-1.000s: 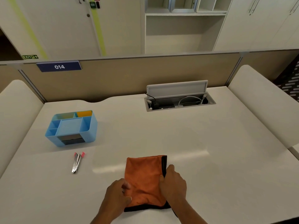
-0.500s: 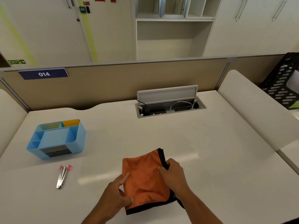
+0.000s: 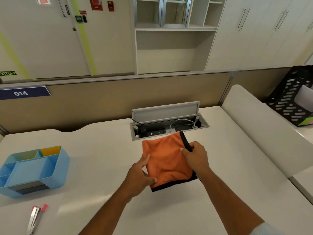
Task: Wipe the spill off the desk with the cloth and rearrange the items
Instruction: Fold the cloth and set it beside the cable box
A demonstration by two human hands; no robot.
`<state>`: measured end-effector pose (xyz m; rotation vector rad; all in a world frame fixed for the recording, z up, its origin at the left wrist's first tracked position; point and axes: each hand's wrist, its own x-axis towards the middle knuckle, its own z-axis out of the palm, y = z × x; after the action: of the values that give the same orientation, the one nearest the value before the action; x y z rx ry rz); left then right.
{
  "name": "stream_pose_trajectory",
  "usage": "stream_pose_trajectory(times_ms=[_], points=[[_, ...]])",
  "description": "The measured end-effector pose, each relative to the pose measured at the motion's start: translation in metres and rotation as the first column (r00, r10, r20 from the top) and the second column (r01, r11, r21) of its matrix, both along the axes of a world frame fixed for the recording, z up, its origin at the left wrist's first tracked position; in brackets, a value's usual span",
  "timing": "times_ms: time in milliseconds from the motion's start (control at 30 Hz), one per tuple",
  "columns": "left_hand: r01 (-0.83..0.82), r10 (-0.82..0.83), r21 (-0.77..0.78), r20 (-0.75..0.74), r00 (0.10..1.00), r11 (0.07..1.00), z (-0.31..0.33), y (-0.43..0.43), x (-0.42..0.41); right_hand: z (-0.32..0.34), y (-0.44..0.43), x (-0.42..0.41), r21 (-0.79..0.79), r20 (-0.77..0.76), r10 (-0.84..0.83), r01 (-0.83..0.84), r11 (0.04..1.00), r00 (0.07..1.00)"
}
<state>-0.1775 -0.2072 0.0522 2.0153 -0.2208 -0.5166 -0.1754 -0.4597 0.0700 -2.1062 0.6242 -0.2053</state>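
Note:
A folded orange cloth with a black edge is held up off the white desk, in the middle of the view. My left hand pinches its near left corner. My right hand grips its right side by the black edge. A light blue desk organiser stands at the left. A silver stapler with pink ends lies in front of it at the lower left. I see no spill on the desk surface.
An open cable box with a raised lid is set into the desk just behind the cloth. A beige partition bounds the back. A white side divider and a black perforated file rack are at the right.
Both hands have lifted the cloth from the desk and carried it away from me, toward the cable box. The view has shifted right, so the organiser and stapler sit further left.

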Motion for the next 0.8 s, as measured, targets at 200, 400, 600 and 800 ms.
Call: stream_pose_trajectory(times_ms=[200, 400, 600, 800], points=[[0.050, -0.052, 0.103, 0.022, 0.998, 0.993, -0.006, -0.054, 0.060, -0.001, -0.047, 0.056, -0.009, -0.001, -0.049, 0.049, 0.999, 0.999], [0.034, -0.041, 0.166, 0.043, 0.998, 0.986, -0.020, -0.107, 0.122, -0.010, -0.092, 0.117, -0.003, 0.029, -0.079, 0.079, 0.997, 0.996], [0.070, -0.082, 0.309, 0.026, 0.996, 0.949, -0.052, -0.129, 0.148, -0.052, -0.104, 0.146, -0.036, -0.044, -0.039, 0.037, 0.999, 0.998], [0.042, -0.063, 0.491, 0.026, 0.998, 0.870, -0.057, -0.151, 0.160, -0.069, -0.109, 0.150, -0.158, -0.071, -0.041, 0.030, 0.987, 0.997]])
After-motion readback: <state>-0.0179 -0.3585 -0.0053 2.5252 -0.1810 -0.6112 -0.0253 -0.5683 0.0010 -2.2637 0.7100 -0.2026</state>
